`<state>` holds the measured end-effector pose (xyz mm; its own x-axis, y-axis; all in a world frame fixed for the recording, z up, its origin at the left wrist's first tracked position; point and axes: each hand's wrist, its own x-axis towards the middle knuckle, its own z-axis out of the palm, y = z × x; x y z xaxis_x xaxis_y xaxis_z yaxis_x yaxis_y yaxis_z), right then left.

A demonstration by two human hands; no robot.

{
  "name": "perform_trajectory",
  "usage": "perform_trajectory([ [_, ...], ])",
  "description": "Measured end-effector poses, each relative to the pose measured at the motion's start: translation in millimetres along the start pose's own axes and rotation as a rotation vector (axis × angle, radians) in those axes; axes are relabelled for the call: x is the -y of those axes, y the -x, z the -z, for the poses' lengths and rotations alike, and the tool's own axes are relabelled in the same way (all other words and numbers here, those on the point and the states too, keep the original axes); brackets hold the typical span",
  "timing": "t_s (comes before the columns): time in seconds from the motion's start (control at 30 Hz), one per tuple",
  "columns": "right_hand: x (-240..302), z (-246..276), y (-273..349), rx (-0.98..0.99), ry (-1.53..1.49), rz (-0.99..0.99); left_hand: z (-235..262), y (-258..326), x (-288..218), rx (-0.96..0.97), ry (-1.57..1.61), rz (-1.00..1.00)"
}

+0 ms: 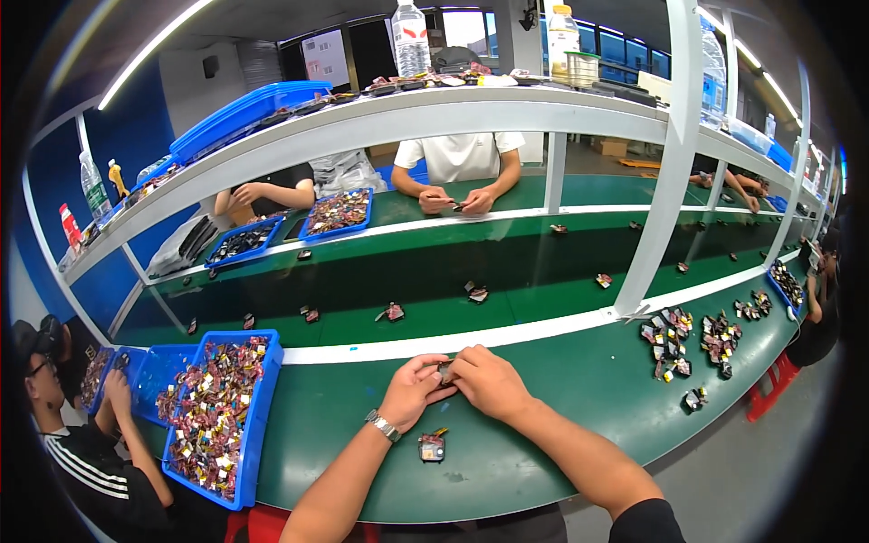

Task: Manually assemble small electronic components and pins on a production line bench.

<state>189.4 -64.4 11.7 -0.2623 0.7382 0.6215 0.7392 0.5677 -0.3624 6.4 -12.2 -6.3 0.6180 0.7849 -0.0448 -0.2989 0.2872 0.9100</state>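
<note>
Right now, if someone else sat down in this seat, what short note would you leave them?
Left hand and right hand: both together at the front of the green bench, fingertips pinching one small dark part between them.
Another small part lies on the bench just in front of the wrists, untouched.
Supply: blue tray to the left, heaped with small mixed-colour parts.
Right side: a loose cluster of parts lies on the bench.
Done or left: the pictures do not settle how many are finished; the tray is well filled.
Other people are at work beside and across the belt.
</note>
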Motion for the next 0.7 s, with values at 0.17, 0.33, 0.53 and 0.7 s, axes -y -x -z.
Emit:
perform_trajectory([
  [0.17,-2.3,2.8,0.1,0.014,-0.094,-0.092,-0.6,-0.8,-4.0,0.012,-0.005,0.027],
  [0.33,-0.4,3.8,0.7,0.014,-0.123,-0.185,0.2,-0.6,-3.7,0.059,-0.003,0.041],
  [0.53,3.8,3.0,2.4,-0.02,-0.185,-0.214,-0.3,3.8,-4.9,0.094,-0.058,0.005],
  [0.7,-10.7,7.7,10.9,0.034,-0.217,-0.185,-7.9,-5.5,0.4,0.058,-0.098,0.037],
])
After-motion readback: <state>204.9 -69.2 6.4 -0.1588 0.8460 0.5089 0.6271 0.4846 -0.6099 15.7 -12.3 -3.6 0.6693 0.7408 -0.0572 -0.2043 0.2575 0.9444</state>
